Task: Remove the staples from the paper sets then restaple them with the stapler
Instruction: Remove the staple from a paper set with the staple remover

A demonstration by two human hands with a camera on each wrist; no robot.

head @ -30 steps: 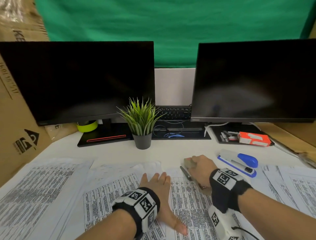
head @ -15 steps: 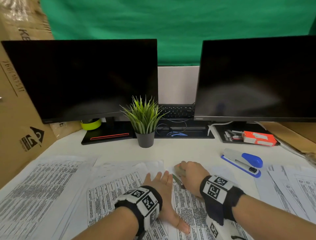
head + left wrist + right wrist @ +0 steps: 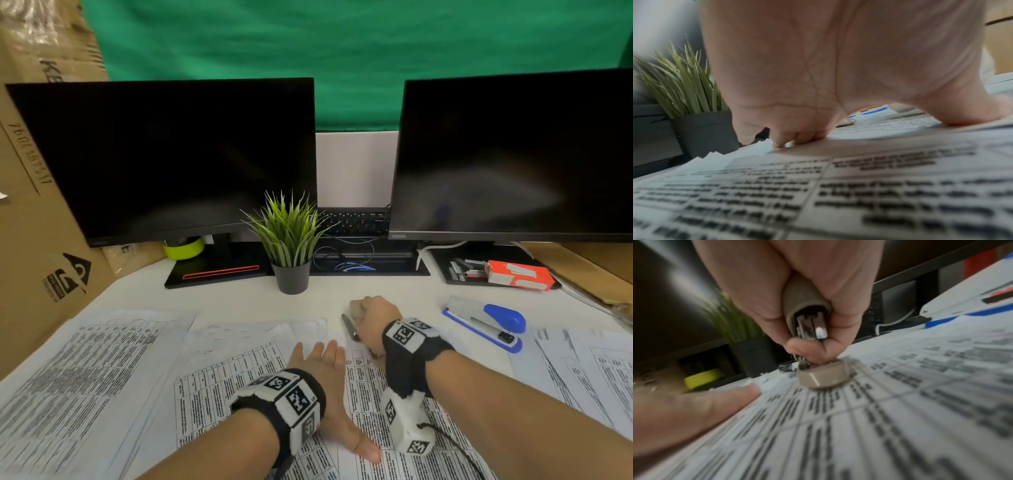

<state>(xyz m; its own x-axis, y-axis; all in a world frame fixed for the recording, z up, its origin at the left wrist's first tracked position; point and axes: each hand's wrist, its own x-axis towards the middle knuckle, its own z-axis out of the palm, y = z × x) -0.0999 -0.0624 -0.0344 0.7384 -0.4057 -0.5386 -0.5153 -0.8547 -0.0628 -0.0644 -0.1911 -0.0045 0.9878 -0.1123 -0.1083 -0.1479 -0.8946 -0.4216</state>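
My left hand (image 3: 318, 359) lies flat, fingers straight, pressing on a printed paper set (image 3: 363, 387) in front of me; the left wrist view shows the palm (image 3: 818, 65) and fingertips down on the sheet. My right hand (image 3: 375, 322) grips a beige staple remover (image 3: 807, 318) at the set's top edge. The remover's lower pad (image 3: 823, 376) sits on the paper with its metal claws closed above it. A blue and grey stapler (image 3: 486, 322) lies on the desk to the right of that hand. A thin black pen-like object (image 3: 349, 327) lies just left of my right hand.
More printed paper sets lie at left (image 3: 85, 377) and right (image 3: 589, 366). A potted plant (image 3: 291, 246) stands behind the hands, between two dark monitors (image 3: 171, 161). An orange box (image 3: 517, 274) sits on the right monitor base. Cardboard boxes (image 3: 41, 205) wall the left.
My right hand with the staple remover has shifted left, away from the stapler and nearer my left hand's fingertips. The left hand has stayed flat on the paper.
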